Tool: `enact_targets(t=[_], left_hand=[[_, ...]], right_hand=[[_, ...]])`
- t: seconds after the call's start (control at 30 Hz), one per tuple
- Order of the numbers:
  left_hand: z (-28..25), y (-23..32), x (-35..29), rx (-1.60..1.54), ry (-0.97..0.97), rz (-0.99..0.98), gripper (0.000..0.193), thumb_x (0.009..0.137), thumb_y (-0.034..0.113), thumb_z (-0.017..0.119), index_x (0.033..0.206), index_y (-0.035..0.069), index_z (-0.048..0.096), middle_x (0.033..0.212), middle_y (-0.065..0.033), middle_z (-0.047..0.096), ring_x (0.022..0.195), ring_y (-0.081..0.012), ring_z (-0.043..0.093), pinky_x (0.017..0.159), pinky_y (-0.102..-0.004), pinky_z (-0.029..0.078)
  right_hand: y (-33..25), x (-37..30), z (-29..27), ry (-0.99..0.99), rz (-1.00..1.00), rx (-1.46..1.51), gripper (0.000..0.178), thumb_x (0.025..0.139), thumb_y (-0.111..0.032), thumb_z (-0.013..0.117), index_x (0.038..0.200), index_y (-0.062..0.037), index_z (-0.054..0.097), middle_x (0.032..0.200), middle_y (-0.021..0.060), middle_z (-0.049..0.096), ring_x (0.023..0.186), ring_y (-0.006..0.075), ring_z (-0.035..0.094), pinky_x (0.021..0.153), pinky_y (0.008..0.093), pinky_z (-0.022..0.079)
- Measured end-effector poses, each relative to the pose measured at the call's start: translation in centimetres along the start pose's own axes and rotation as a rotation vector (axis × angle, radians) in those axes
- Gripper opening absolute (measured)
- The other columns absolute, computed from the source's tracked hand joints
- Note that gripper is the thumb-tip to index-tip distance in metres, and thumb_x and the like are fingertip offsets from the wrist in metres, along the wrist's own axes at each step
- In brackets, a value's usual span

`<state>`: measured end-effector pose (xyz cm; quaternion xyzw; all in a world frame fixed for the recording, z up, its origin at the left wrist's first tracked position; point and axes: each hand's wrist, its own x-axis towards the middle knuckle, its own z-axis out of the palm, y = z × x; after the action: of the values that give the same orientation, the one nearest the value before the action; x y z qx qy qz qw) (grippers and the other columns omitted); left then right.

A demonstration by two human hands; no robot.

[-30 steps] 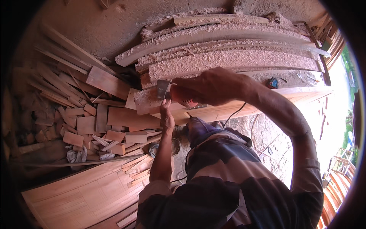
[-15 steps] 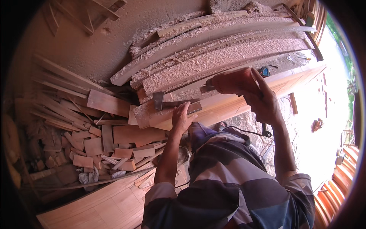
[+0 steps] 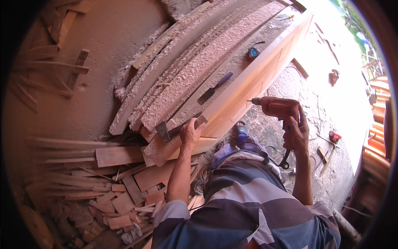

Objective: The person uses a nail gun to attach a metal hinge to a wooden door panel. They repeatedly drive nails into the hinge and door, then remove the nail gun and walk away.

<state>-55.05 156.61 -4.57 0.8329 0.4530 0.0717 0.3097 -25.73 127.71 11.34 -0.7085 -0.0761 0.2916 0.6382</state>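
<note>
My right hand (image 3: 295,135) is wrapped round the grip of a red power drill (image 3: 282,108). The drill's thin bit (image 3: 249,101) points left, at the side of a pale wooden door panel (image 3: 244,89) standing on edge. From this view I cannot tell whether the bit touches the wood. At the panel's near end my left hand (image 3: 189,133) is closed over a dark L-shaped tool (image 3: 163,132), which lies across the top edge; the palm and fingers hide part of it. A chisel (image 3: 215,87) with a purple handle lies beyond the panel.
Curved, shaving-covered timbers (image 3: 188,68) are stacked beyond the panel. Beside them lies a small blue-and-black object (image 3: 253,52). Wood offcuts (image 3: 124,203) fill the lower left. The drill's cord hangs near my legs, and a sandalled foot (image 3: 241,128) stands by the panel.
My right hand has lowered the drill from above the panel's top to its near side. The chisel now shows where the drill hid it. The view has turned; my left hand stays at the panel's end.
</note>
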Motion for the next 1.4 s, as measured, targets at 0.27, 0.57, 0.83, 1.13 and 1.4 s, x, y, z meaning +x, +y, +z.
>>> enact_targets(t=[0.27, 0.57, 0.83, 1.13, 1.4], left_hand=[[0.7, 0.5, -0.1, 0.135, 0.012, 0.017, 0.049, 0.090, 0.033, 0.074, 0.130, 0.007, 0.060, 0.117, -0.0206, 0.070, 0.107, -0.0411, 0.067, 0.089, -0.0486, 0.052], [0.7, 1.3, 0.3, 0.424, 0.269, 0.444, 0.054, 0.086, 0.028, 0.077, 0.130, 0.003, 0.058, 0.115, -0.0219, 0.068, 0.107, -0.0397, 0.064, 0.092, -0.0490, 0.051], [8.2, 2.9, -4.8, -1.412, 0.334, -0.952, 0.046, 0.098, 0.051, 0.063, 0.105, 0.006, 0.059, 0.095, -0.0096, 0.060, 0.084, -0.0228, 0.061, 0.068, -0.0356, 0.054], [9.7, 1.6, 1.5, -1.698, 0.833, -1.073, 0.075, 0.092, 0.073, 0.057, 0.109, 0.000, 0.054, 0.102, -0.0125, 0.060, 0.086, -0.0236, 0.061, 0.074, -0.0345, 0.056], [15.8, 10.7, 2.1, -1.107, -0.137, -0.978, 0.058, 0.099, 0.061, 0.053, 0.117, 0.006, 0.057, 0.091, -0.0082, 0.065, 0.077, -0.0227, 0.065, 0.067, -0.0377, 0.056]], right_hand=[[10.4, -4.4, -5.0, 0.456, 0.153, 0.336, 0.054, 0.103, -0.023, 0.060, 0.150, -0.0061, 0.037, 0.088, 0.0060, 0.059, 0.056, 0.0134, 0.058, 0.044, 0.0312, 0.056], [21.1, -5.4, -12.8, 0.990, 0.401, 0.882, 0.029, 0.102, -0.025, 0.060, 0.114, -0.0005, 0.049, 0.082, 0.0120, 0.059, 0.054, 0.0222, 0.061, 0.042, 0.0361, 0.055], [26.4, -2.9, -23.0, 1.014, 0.381, 0.995, 0.033, 0.104, -0.032, 0.052, 0.121, -0.0040, 0.052, 0.088, 0.0134, 0.064, 0.059, 0.0236, 0.064, 0.048, 0.0335, 0.059], [26.3, 3.2, -31.4, 0.988, 0.502, 1.146, 0.039, 0.106, -0.034, 0.044, 0.112, 0.0022, 0.056, 0.080, 0.0145, 0.060, 0.054, 0.0223, 0.061, 0.047, 0.0304, 0.058], [26.7, 4.6, -32.3, 1.053, 0.467, 1.276, 0.047, 0.104, -0.039, 0.053, 0.127, 0.0007, 0.046, 0.089, 0.0190, 0.060, 0.063, 0.0269, 0.063, 0.050, 0.0333, 0.058]])
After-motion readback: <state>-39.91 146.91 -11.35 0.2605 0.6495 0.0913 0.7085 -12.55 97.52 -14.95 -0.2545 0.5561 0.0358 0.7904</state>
